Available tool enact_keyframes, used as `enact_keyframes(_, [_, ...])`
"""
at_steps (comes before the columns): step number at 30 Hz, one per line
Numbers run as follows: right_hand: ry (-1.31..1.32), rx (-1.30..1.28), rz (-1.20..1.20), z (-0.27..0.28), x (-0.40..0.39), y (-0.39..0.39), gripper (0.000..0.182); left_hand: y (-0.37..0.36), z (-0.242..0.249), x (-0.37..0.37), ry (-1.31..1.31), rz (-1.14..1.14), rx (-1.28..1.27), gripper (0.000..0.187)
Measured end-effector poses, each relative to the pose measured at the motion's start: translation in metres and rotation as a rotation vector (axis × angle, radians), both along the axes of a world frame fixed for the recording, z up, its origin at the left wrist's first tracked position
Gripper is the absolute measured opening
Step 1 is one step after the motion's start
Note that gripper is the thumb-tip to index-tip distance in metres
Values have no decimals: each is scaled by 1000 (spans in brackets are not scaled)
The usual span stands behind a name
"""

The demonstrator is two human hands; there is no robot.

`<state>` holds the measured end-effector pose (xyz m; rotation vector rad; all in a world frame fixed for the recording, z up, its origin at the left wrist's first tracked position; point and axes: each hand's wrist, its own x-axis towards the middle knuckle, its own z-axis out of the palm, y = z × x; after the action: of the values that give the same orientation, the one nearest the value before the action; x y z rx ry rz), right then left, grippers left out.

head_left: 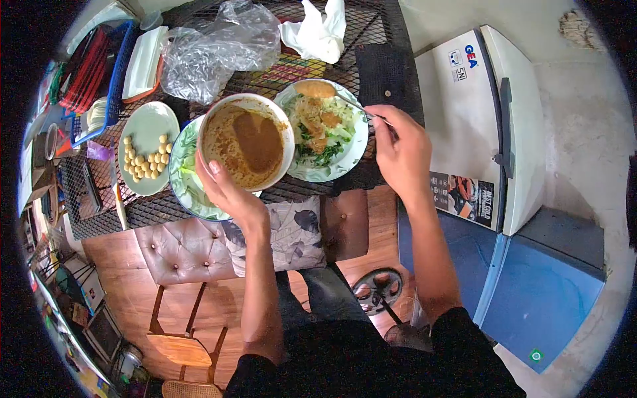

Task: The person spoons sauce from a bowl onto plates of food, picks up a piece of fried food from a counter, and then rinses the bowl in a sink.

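My left hand (229, 196) grips the near left rim of a white bowl (290, 136) that holds brown sauce (249, 142). The bowl is held above the table and overlaps a plate of pale green leaves (189, 182). In my right hand (400, 142) is the handle of a spoon (316, 89), its bowl coated with the same brown sauce. The spoon is over the far edge of a plate (355, 142) of chopped greens (325, 129), which have brown sauce on top.
Left of the bowl, a pale green plate (151, 114) carries several small round balls. Behind lie a clear plastic bag (222, 53) and crumpled white tissue (317, 32). A blue basket (118, 83) stands far left; a fridge (458, 132) is at right.
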<state>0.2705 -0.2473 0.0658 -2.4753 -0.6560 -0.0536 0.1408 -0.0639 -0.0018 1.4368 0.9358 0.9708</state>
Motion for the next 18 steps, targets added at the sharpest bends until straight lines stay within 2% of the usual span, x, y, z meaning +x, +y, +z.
enact_keyframes(2, [124, 186, 36, 10, -7, 2, 18, -1, -2, 1, 10, 5, 24, 58])
enact_keyframes(4, [94, 248, 130, 3, -8, 3, 18, -2, -2, 2, 0, -59, 3, 58])
enact_keyframes(6, [55, 179, 226, 1, -12, 7, 17, -5, -7, 3, -31, -77, -39, 60])
enact_keyframes(11, [68, 81, 206, -4, -16, 8, 16, -12, -2, 6, -52, -185, 6, 63])
enact_keyframes(14, [211, 29, 150, 4, -12, -3, 14, -13, -1, 7, -32, -219, 15, 64])
enact_keyframes(16, [425, -85, 192, 4, -6, -8, 12, -15, -2, 7, 24, -223, 70, 64])
enact_keyframes(18, [471, -50, 246, 0, -1, -11, 12, -18, -4, 8, 21, -229, 60, 64])
